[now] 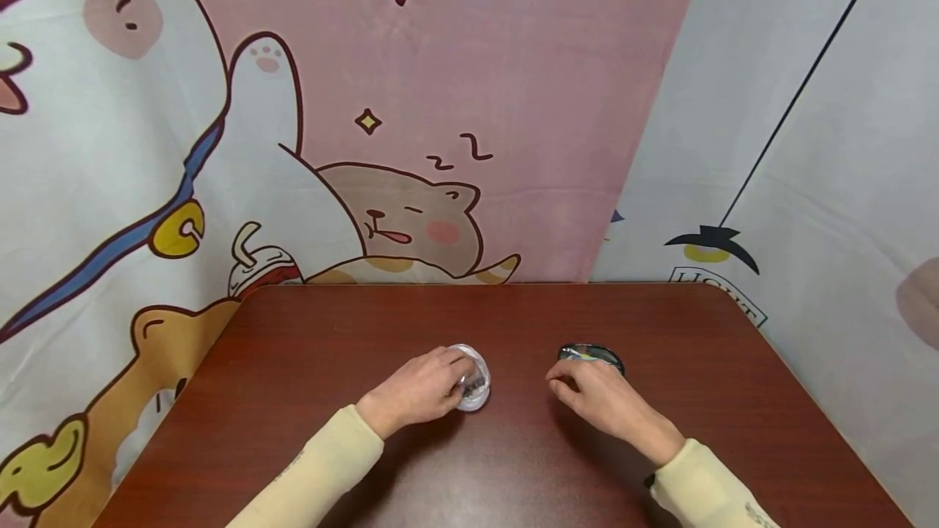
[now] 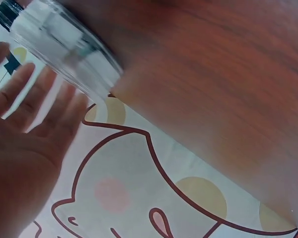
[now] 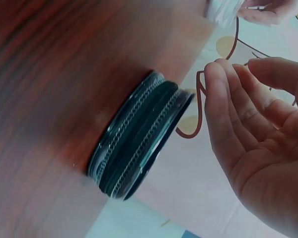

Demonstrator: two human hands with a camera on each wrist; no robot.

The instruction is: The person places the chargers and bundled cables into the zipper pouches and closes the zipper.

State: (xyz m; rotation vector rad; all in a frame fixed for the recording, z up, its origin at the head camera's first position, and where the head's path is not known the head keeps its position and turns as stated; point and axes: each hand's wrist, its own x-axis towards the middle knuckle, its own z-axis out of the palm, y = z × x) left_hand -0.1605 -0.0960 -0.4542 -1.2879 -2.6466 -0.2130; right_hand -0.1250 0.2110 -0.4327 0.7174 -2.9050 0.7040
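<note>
A clear round container (image 1: 478,385) with a pale rim stands near the middle of the table. My left hand (image 1: 425,388) is right at it, fingers reaching to its near side and overlapping the rim in the head view. In the left wrist view the clear wall (image 2: 64,47) stands just beyond the loosely spread fingers. A round dark zip case (image 1: 592,355) lies to the right, its zipper rows showing along its side (image 3: 139,134). My right hand (image 1: 605,399) hovers just in front of it, fingers loosely bent, thumb near the fingertips, nothing visible between them.
The red-brown wooden table (image 1: 330,324) carries both things. Behind it hangs a cloth (image 1: 550,104) with cartoon animals, reaching down to the table's far edge.
</note>
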